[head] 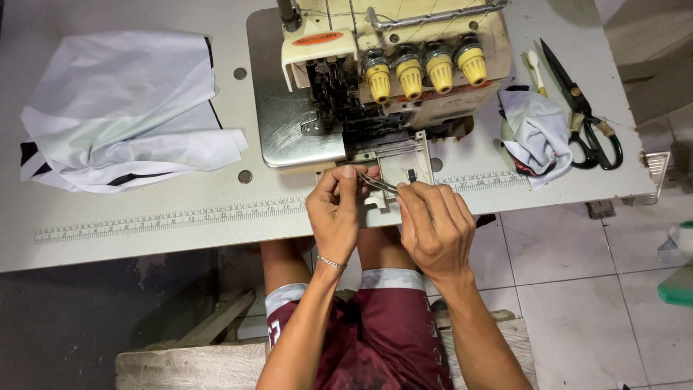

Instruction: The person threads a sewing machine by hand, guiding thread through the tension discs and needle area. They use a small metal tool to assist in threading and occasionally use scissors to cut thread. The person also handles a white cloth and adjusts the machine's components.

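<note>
I sit at the grey bench [144,238] with both hands raised to its front edge, just below the sewing machine [390,72]. My left hand [333,217] has its fingers [346,177] curled and pinched on one end of a pair of slim metal tweezers [378,183]. My right hand [435,227] grips the other end, its fingers [415,193] closed around the shaft. The tweezers lie slanted between my two hands, right in front of the machine's small open front cover [401,167].

The machine carries four yellow tension knobs [424,68] in a row along its top, with a shiny metal plate [289,123] to their left. Far to the left on the bench lies a folded pile of white cloth with black trim [123,108]. To the right of the machine sits a small crumpled piece of pale fabric [538,133], and just beside it a pair of black scissors [585,112]. A printed measuring strip [166,220] runs along the bench's near edge. A thin bracelet [330,263] circles my left wrist.
</note>
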